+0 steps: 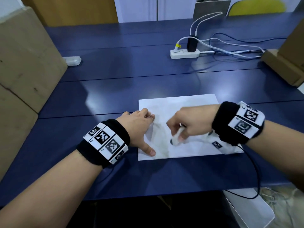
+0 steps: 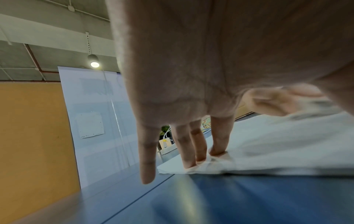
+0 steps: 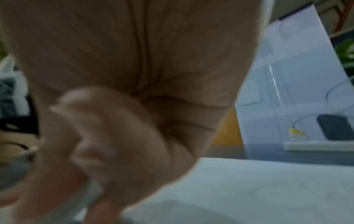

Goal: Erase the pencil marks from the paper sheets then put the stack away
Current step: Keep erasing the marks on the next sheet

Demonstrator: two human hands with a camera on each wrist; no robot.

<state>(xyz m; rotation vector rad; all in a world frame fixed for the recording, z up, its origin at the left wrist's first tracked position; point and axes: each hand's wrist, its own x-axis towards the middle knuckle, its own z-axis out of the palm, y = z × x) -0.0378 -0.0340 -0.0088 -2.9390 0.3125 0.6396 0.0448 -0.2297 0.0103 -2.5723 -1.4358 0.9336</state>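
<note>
A white paper stack lies on the blue table in front of me, with faint grey pencil smudges near its left side. My left hand presses flat on the stack's left edge, fingers straight; its fingertips touch the paper in the left wrist view. My right hand is curled round a white eraser, whose end touches the sheet. In the right wrist view the blurred right hand hovers over the paper.
Cardboard boxes stand at the left and another box at the right. A white power strip with a black charger and cables sits at the back. A small white object lies at the far left. Cables trail from my wrists.
</note>
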